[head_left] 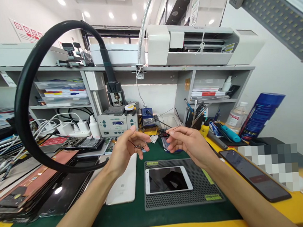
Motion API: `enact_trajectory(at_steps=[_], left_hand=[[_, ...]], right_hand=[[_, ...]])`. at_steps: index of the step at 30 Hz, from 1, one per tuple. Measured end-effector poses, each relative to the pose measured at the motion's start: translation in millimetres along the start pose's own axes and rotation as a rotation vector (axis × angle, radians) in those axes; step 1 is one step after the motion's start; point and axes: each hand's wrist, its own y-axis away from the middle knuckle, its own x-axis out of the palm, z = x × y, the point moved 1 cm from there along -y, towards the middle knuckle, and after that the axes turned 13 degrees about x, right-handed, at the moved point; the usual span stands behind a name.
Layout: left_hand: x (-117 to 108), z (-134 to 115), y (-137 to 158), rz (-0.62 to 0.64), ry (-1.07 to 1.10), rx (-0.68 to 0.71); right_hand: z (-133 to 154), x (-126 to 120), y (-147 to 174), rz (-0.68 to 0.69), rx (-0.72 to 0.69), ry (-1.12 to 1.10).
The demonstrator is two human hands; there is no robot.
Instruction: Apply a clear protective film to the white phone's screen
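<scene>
Both my hands are raised above the back of the green mat (137, 215). A thin black wire (136, 146) with a small dark piece runs between them; its exact kind is too small to make out. My left hand (129, 147) has its fingers loosely curled, with the wire crossing them. Thumb and forefinger of my right hand (187, 142) pinch the dark end. Below, a white phone (168, 179) lies face up, its screen dark, on a grey perforated pad (185, 199). A white tablet-like device (122, 183) lies beside the pad, partly behind my left forearm.
A thick black hose (18, 101) arches on the left from the hot-air station (118, 124). Stacked phone parts (55, 188) fill the left side. At right lie a dark phone (255, 175), a blue can (263, 115) and a clear bottle (236, 117). A lamp (279, 20) overhangs.
</scene>
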Motion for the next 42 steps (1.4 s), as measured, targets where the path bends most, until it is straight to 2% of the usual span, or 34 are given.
enact_trajectory(at_steps=[27, 42], left_hand=[[0.9, -0.2, 0.8, 0.004, -0.012, 0.019], [1.2, -0.1, 1.3, -0.004, -0.024, -0.005]], right_hand=[[0.4, 4.5, 0.5, -0.051, -0.035, 0.036], [-1.2, 1.2, -0.2, -0.035, -0.038, 0.055]])
